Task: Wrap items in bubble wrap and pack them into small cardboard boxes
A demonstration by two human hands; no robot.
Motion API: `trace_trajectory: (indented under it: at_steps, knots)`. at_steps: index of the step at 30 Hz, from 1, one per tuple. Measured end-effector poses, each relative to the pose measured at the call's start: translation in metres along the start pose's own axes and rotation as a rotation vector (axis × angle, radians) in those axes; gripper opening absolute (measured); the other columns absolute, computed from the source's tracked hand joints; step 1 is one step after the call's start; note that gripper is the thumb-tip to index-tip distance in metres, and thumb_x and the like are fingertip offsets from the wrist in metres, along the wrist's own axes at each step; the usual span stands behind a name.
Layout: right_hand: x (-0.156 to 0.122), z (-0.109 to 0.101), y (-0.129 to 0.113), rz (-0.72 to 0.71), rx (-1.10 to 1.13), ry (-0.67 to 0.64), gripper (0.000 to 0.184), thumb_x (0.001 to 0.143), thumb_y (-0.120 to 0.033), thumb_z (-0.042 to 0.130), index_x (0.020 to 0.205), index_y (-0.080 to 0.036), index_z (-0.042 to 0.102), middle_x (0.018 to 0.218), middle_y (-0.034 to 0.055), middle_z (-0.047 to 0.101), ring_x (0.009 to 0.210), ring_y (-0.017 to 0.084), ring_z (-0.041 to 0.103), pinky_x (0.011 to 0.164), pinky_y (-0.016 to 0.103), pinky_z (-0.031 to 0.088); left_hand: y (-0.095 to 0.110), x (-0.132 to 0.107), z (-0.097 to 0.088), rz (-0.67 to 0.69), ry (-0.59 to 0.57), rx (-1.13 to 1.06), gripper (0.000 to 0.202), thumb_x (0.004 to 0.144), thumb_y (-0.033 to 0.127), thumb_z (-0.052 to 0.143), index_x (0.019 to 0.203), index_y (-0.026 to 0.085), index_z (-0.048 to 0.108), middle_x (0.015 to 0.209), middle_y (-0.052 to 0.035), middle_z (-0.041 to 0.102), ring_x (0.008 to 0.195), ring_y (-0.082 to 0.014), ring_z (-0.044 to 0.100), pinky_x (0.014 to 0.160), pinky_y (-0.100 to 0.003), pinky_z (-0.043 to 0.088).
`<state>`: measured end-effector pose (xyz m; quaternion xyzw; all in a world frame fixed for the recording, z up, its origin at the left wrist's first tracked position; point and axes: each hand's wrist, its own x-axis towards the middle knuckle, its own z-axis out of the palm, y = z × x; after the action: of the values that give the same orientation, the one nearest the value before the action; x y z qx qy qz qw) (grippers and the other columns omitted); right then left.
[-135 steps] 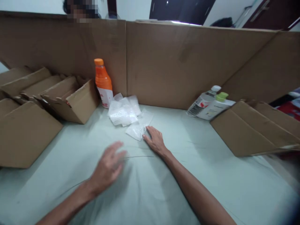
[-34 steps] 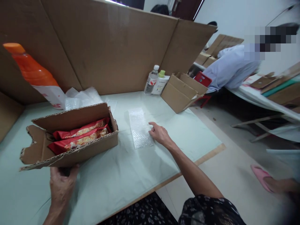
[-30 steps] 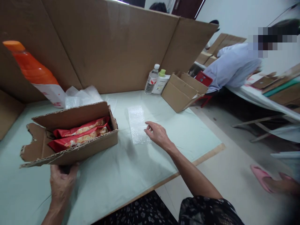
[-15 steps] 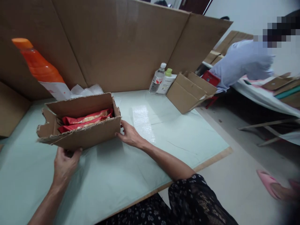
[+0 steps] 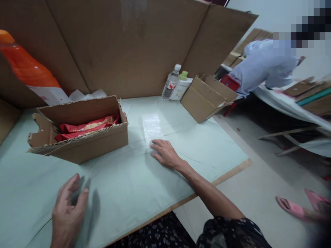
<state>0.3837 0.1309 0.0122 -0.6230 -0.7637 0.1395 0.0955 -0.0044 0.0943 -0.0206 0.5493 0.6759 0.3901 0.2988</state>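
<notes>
An open cardboard box [image 5: 103,141] rests on the left part of the table, with red packets [image 5: 88,126] lying inside it. My left hand [image 5: 68,206] is just in front of the box, apart from it, thumb and fingers spread with nothing between them. To the right of the box, a strip of bubble wrap [image 5: 151,125] lies flat on the table. Over its near end rests my right hand [image 5: 165,154], its fingers stretched out and covering part of the strip.
A large orange bottle [image 5: 36,69] leans behind the box beside crumpled clear plastic [image 5: 88,94]. At the back stand a water bottle [image 5: 171,84], a white bottle with a green cap [image 5: 181,88] and a tilted cardboard box [image 5: 199,100]. A cardboard screen [image 5: 124,51] borders the table; another person [image 5: 263,62] is at right.
Both hands have let go of the cardboard box, which now stands on the table. My right hand has moved right onto the bubble wrap; my left has drawn back toward me.
</notes>
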Motion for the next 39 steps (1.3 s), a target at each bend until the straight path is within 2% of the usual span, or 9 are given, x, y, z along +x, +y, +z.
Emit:
trace_trajectory:
  at_steps: [3,7,11,13,17,20,22,32,39]
  knots:
    - [0.004,0.002,-0.006,0.070,0.013,0.060,0.025,0.097,-0.013,0.059,0.117,-0.013,0.074,0.130,0.0151,0.071,0.121,0.031,0.064,0.103,0.048,0.047,0.017,-0.014,0.015,0.313,-0.079,0.134,0.040,0.092,0.042,0.062,0.128,0.025,0.065,0.135,-0.0111,0.065,0.121,-0.0300,0.064,0.085,-0.039,0.060]
    - [-0.008,-0.013,-0.037,-0.078,0.164,0.021,0.026,0.098,-0.018,0.061,0.121,-0.020,0.073,0.120,0.0095,0.076,0.112,0.027,0.070,0.100,0.043,0.051,0.046,-0.022,0.043,0.720,-0.160,0.175,0.043,0.094,0.026,0.060,0.137,0.025,0.058,0.144,-0.0137,0.059,0.130,-0.0298,0.059,0.105,-0.047,0.053]
    - [-0.038,-0.029,-0.075,-0.321,0.421,-0.222,0.027,0.100,-0.026,0.060,0.124,-0.021,0.073,0.116,0.0071,0.078,0.105,0.023,0.073,0.091,0.035,0.054,0.064,-0.031,0.062,0.870,-0.282,0.162,0.060,0.092,0.018,0.060,0.149,0.026,0.045,0.160,-0.0170,0.043,0.147,-0.0322,0.043,0.112,-0.052,0.047]
    - [-0.048,-0.034,-0.083,-0.394,0.554,-0.344,0.029,0.097,-0.033,0.067,0.124,-0.022,0.073,0.114,0.0063,0.079,0.101,0.021,0.073,0.090,0.033,0.054,0.065,-0.036,0.066,0.905,-0.379,0.099,0.047,0.092,0.016,0.058,0.138,0.024,0.055,0.153,-0.0157,0.053,0.145,-0.0306,0.047,0.112,-0.051,0.047]
    - [-0.043,-0.036,-0.058,-0.189,0.744,-0.242,0.032,0.097,-0.044,0.064,0.118,-0.023,0.075,0.114,0.0057,0.078,0.103,0.021,0.073,0.092,0.036,0.055,0.053,-0.040,0.063,0.838,-0.632,-0.064,0.017,0.091,0.022,0.062,0.106,0.023,0.069,0.113,-0.0104,0.077,0.117,-0.0274,0.069,0.102,-0.046,0.053]
    - [-0.017,-0.025,-0.020,0.120,0.488,0.107,0.031,0.098,-0.038,0.061,0.122,-0.022,0.072,0.128,0.0096,0.072,0.120,0.026,0.065,0.104,0.045,0.050,0.045,-0.041,0.058,0.773,-0.684,-0.138,0.022,0.088,0.033,0.070,0.107,0.023,0.070,0.106,-0.0116,0.079,0.108,-0.0297,0.073,0.093,-0.045,0.057]
    - [0.005,-0.013,-0.001,0.226,0.231,0.206,0.037,0.092,-0.032,0.068,0.127,-0.019,0.068,0.142,0.0154,0.063,0.133,0.033,0.055,0.111,0.054,0.042,0.044,-0.043,0.056,0.783,-0.647,-0.170,0.023,0.088,0.034,0.070,0.109,0.023,0.069,0.104,-0.0108,0.079,0.106,-0.0293,0.074,0.091,-0.044,0.058]
    - [0.065,0.017,-0.018,-0.053,0.030,0.203,0.016,0.090,-0.012,0.062,0.101,-0.018,0.072,0.136,0.0147,0.066,0.139,0.034,0.047,0.111,0.053,0.037,0.068,-0.066,0.035,0.759,-0.650,-0.161,0.025,0.084,0.007,0.056,0.097,0.024,0.070,0.095,-0.0071,0.078,0.106,-0.0253,0.072,0.099,-0.047,0.055]
    - [0.029,0.014,-0.016,0.018,0.189,0.303,0.032,0.093,-0.026,0.064,0.125,-0.021,0.065,0.145,0.0134,0.061,0.135,0.031,0.052,0.110,0.049,0.039,0.080,-0.043,0.045,0.324,-0.606,-0.013,0.018,0.090,0.032,0.058,0.086,0.022,0.072,0.082,-0.0025,0.075,0.072,-0.0172,0.069,0.062,-0.026,0.052]
